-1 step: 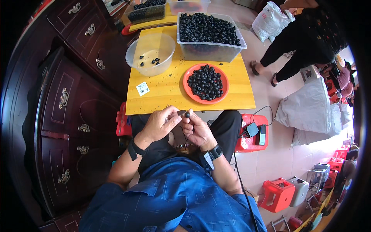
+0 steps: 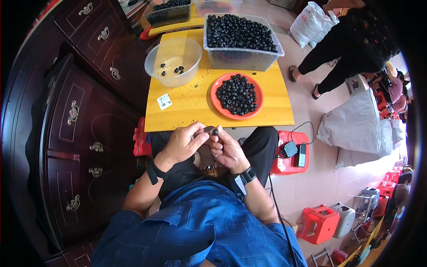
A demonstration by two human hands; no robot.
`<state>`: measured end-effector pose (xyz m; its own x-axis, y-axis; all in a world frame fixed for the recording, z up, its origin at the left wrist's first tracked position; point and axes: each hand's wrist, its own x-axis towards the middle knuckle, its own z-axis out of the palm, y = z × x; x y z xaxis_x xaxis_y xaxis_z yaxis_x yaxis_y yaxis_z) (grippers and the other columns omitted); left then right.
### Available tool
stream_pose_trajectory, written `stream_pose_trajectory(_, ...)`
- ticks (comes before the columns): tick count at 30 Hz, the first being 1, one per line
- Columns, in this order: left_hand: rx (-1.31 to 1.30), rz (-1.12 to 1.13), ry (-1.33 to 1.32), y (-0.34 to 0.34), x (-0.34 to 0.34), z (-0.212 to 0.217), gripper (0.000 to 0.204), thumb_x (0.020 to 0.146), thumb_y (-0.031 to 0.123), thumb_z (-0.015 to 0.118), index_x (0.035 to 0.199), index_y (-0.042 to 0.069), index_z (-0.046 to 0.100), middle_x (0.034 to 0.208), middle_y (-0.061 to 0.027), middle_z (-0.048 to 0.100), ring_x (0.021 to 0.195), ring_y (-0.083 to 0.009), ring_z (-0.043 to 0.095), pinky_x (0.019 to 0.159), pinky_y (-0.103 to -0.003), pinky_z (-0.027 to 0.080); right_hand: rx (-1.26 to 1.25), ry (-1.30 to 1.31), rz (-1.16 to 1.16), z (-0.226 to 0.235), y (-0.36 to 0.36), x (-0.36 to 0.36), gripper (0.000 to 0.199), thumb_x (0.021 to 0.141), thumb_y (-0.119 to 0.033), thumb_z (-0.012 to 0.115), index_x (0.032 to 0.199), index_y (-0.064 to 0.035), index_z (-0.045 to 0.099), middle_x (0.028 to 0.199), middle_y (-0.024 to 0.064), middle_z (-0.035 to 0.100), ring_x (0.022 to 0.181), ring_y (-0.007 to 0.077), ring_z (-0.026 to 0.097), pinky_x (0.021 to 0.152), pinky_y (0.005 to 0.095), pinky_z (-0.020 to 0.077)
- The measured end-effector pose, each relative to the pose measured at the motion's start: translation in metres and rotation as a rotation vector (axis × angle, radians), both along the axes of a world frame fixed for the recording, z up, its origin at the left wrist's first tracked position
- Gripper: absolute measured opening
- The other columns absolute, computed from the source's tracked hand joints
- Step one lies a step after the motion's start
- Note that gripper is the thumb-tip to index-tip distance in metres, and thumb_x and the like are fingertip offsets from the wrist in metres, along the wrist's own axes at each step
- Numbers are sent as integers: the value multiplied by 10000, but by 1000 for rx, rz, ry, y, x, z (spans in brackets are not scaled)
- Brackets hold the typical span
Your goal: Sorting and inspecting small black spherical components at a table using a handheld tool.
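Near one yellow table [image 2: 191, 109], two hands [image 2: 183, 144] [image 2: 230, 151], one round black piece [image 2: 215, 132]

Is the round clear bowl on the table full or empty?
Nearly empty: the bowl has only a few black pieces on its bottom.

Thin piece [image 2: 208, 129]: partly hidden by the left hand [image 2: 181, 144] — we can't tell its kind.
Card [image 2: 164, 102]: print too small for us.
Back tub [image 2: 218, 7]: cut off by the top edge.

The yellow counter [image 2: 178, 116] is occupied by a bowl [image 2: 173, 55] and card [image 2: 164, 102] at left, a tub [image 2: 240, 60] and plate [image 2: 236, 117] at right.
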<state>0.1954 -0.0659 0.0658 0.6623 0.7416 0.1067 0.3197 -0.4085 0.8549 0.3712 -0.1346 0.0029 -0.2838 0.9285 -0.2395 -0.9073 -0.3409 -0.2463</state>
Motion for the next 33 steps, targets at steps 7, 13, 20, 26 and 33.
stream_pose_trajectory(7, 269, 11, -27, -3, 7, -3, 294, 922, 281, 651, 840, 9, 576, 700, -124, 601, 603, -261, 587, 570, -342, 448, -66, 9, 22, -1, -2, -2, 236, 1023, -309, 526, 969, -82, 559, 781, -9, 537, 566, 59, 427, 495, 175, 372)
stream_pose_trajectory(13, 350, 17, -12, -5, 11, 10, 312, 876, 307, 714, 828, 28, 583, 650, -98, 587, 557, -260, 588, 528, -344, 447, -65, -18, 7, 8, -4, -5, 207, 1026, -263, 521, 1036, -62, 569, 793, -2, 556, 565, 60, 445, 500, 175, 389)
stream_pose_trajectory(20, 494, 28, 6, -1, 11, 6, 334, 859, 346, 726, 811, 45, 590, 641, -92, 593, 567, -272, 610, 516, -362, 456, -41, -73, -3, 10, -4, -8, 219, 1032, -245, 505, 1080, -40, 567, 782, -14, 538, 572, 47, 447, 503, 161, 391)
stream_pose_trajectory(26, 538, 32, 51, 1, 11, 6, 359, 863, 389, 711, 813, 52, 595, 664, -95, 627, 593, -287, 633, 529, -371, 478, -37, -107, -14, 13, -3, -10, 203, 1038, -255, 494, 1044, -65, 566, 763, -32, 515, 563, 38, 437, 488, 162, 377)
stream_pose_trajectory(33, 536, 25, 81, 5, 7, -2, 348, 873, 407, 678, 856, 69, 597, 695, -112, 630, 667, -327, 647, 578, -426, 498, -93, -168, -29, 18, -1, -14, 227, 1039, -298, 494, 964, -91, 550, 734, -42, 490, 544, 30, 410, 455, 170, 343)
